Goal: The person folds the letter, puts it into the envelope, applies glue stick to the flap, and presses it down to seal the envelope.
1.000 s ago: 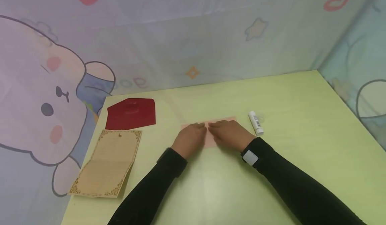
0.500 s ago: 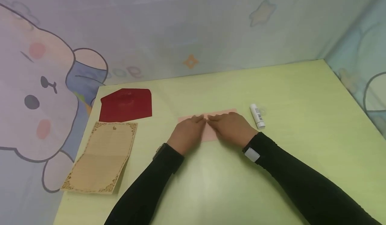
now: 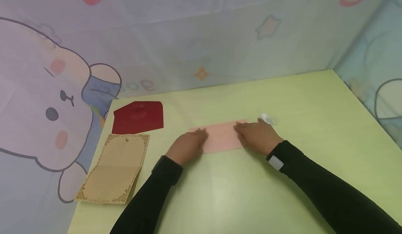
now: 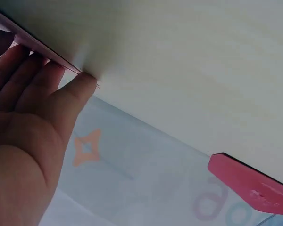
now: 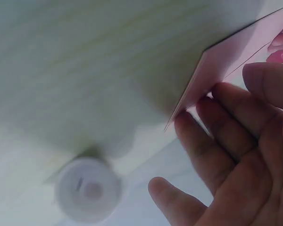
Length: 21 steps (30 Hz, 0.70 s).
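A pink envelope (image 3: 221,136) lies flat on the table, with a faint flap line across it. My left hand (image 3: 187,146) rests its fingertips on the left end, and the left wrist view shows those fingers extended against the paper (image 4: 42,49). On the right end, my right hand (image 3: 259,135) presses with straight fingers. In the right wrist view its little finger stands away from the paper (image 5: 226,61). Just beyond the right hand is a white glue stick (image 3: 265,118), mostly hidden by that hand; its round end (image 5: 87,190) faces the right wrist camera.
A red envelope (image 3: 138,118) lies at the back left of the pale yellow table (image 3: 301,101). In front of it is a creased beige letter sheet (image 3: 114,169) with an ornate border, one edge lifted. A printed cloth (image 3: 176,45) hangs behind the table.
My hands have slid apart from the middle of the pink envelope to its two ends, uncovering its centre. The right hand now covers most of the glue stick. The head view tilted and came back.
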{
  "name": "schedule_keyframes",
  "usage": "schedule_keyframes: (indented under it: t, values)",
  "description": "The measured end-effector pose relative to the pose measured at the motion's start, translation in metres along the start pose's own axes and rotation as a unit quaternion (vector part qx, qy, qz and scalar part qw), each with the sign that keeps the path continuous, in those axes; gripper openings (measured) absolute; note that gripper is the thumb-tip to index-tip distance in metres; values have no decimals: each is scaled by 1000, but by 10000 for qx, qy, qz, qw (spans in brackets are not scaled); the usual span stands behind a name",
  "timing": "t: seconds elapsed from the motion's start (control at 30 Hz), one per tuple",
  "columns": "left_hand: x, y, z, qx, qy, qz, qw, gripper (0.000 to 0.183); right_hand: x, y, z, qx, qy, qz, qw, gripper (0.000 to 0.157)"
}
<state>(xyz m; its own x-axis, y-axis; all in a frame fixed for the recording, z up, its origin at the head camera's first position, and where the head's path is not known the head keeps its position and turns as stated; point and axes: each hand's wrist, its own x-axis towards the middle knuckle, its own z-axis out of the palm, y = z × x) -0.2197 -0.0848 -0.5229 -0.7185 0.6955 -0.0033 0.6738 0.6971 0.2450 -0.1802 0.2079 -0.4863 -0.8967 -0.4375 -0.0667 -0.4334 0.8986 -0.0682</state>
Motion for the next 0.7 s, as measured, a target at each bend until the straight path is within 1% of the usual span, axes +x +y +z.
schedule_keyframes:
  t: [0.03, 0.07, 0.13, 0.17, 0.23, 0.27, 0.3, 0.33, 0.37, 0.43, 0.47, 0.53, 0.57, 0.6, 0.63, 0.7]
  values:
    - [0, 3, -4, 50, -8, -47, 10000, 42, 2, 0, 0, -31, 30, 3, 10000, 38]
    - [3, 1, -1, 41, -3, -88, 10000, 33, 5, -1, 1, -45, 25, -3, 10000, 34]
    - [7, 8, -1, 383, 35, -140, 9992, 27, 11, -6, 2, -53, 5, -50, 10000, 25]
    - [10, 12, 1, 619, 82, -144, 9979, 25, 15, -9, 4, -43, -3, -92, 9999, 23]
    - [15, 23, 5, 1169, 102, -205, 9929, 24, 21, -18, 8, -10, 35, -206, 9998, 22]
    - [17, 28, 8, 1466, 147, -222, 9888, 26, 23, -23, 11, -20, 102, -280, 9996, 22]
    - [17, 42, -2, 1699, 62, -284, 9850, 33, 25, -27, 14, -56, 189, -337, 9992, 24]
    - [19, 46, 1, 1890, 105, -283, 9815, 33, 27, -31, 16, -102, 294, -391, 9987, 27]
    - [25, 40, 13, 1921, 236, -248, 9808, 31, 28, -35, 18, -168, 423, -435, 9980, 31]
    - [37, 25, 36, 2011, 423, -188, 9785, 33, 29, -39, 19, -416, 685, -457, 9957, 30]
    - [42, 15, 47, 1972, 498, -158, 9790, 32, 30, -40, 18, -513, 766, -434, 9948, 30]
    - [52, -5, 67, 1867, 670, -51, 9801, 32, 30, -39, 15, -608, 771, -331, 9946, 33]
    - [56, -15, 75, 1826, 704, -25, 9807, 34, 30, -38, 13, -625, 721, -277, 9951, 34]
    - [55, -16, 73, 1820, 656, -43, 9811, 36, 30, -37, 12, -601, 624, -224, 9960, 35]
    - [49, -10, 62, 1831, 623, -82, 9811, 36, 30, -35, 12, -548, 512, -163, 9971, 37]
    - [40, -9, 52, 1692, 596, -106, 9837, 35, 28, -30, 11, -467, 355, -94, 9982, 39]
